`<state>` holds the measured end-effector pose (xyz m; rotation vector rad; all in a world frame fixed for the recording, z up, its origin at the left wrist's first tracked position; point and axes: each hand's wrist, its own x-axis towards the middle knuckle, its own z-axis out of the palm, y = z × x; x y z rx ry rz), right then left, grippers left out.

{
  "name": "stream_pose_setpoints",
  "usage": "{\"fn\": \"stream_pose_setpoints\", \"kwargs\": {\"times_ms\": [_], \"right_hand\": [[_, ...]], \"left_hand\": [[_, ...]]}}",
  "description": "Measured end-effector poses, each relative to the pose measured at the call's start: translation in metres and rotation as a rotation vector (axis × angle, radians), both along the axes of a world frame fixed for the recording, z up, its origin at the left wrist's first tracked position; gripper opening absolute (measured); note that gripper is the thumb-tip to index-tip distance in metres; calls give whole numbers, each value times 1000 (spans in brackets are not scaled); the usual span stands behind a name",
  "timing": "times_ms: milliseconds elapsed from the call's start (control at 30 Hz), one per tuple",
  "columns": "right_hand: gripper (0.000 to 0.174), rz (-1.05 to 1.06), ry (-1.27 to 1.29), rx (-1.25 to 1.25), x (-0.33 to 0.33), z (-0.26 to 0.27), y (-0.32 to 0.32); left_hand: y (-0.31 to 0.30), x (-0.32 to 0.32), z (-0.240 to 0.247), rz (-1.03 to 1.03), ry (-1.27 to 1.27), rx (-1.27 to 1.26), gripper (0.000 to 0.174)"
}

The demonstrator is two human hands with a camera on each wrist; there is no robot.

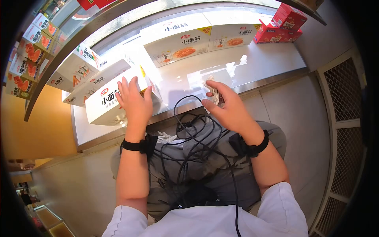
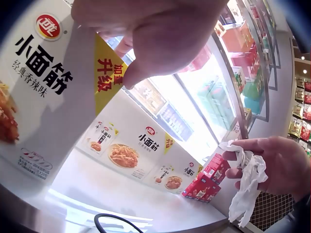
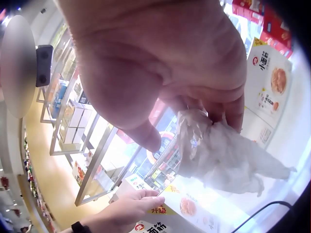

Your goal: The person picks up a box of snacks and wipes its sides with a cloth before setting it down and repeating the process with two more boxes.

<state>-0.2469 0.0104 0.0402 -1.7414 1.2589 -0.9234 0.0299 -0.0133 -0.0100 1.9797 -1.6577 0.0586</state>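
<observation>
In the head view, my left hand is at the top of a white box at the shelf's front left, fingers spread. The left wrist view has that hand at the upper corner of the box, beside its yellow flash; whether it grips cannot be told. My right hand holds a crumpled white cloth or tissue above the shelf's front edge. Seen from the right wrist, the cloth hangs from the curled fingers of this hand, its thumb apart from it.
More white boxes line the back of the white shelf, with red boxes at its right end. Other boxes stand behind the left one. A curved metal edge arches overhead at left. Black cables loop over the lap.
</observation>
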Motion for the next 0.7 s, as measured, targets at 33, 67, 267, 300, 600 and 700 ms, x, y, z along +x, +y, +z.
{"fn": "stream_pose_setpoints", "kwargs": {"times_ms": [33, 67, 267, 300, 600, 700], "right_hand": [[55, 3, -13, 19, 0, -1, 2], [53, 6, -31, 26, 0, -2, 2], [50, 30, -88, 112, 0, 3, 0], [50, 30, -79, 127, 2, 1, 1], [35, 93, 43, 253, 10, -5, 1], [36, 96, 126, 238, 13, -8, -9]], "left_hand": [[-1, -1, -1, 32, -19, -4, 54], [-3, -3, -1, 62, -40, -10, 48], [-3, -3, 11, 114, 179, -249, 29], [2, -2, 21, -6, 374, -389, 24], [26, -33, 30, -321, 1041, -70, 9], [19, -29, 38, -319, 1087, -74, 10]]}}
